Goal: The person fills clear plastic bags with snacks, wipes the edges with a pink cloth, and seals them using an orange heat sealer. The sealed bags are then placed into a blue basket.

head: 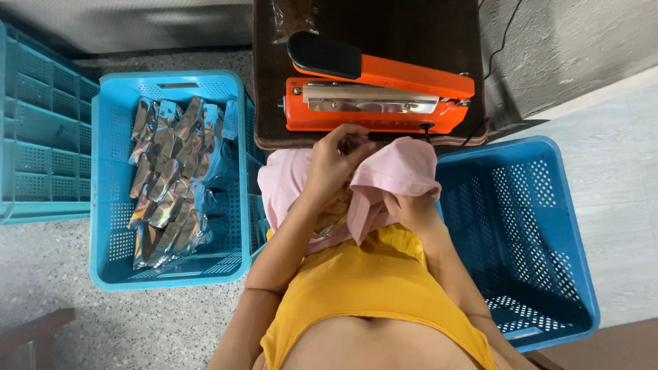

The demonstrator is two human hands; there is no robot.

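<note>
right hand [411, 209] fingers clamped on pink cloth [394, 171], near edge | left hand [336, 161] fingers pinched on cloth's far edge | cloth's long axis runs left-right | beyond fingertips: orange sealer [377, 92], long axis left-right, handle pointing left

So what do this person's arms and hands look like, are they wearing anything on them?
Both arms are bare, with no sleeves showing; the yellow top looks sleeveless. The left hand and right hand wear no gloves. No rings, watch or bracelets are visible from this head view.
</note>
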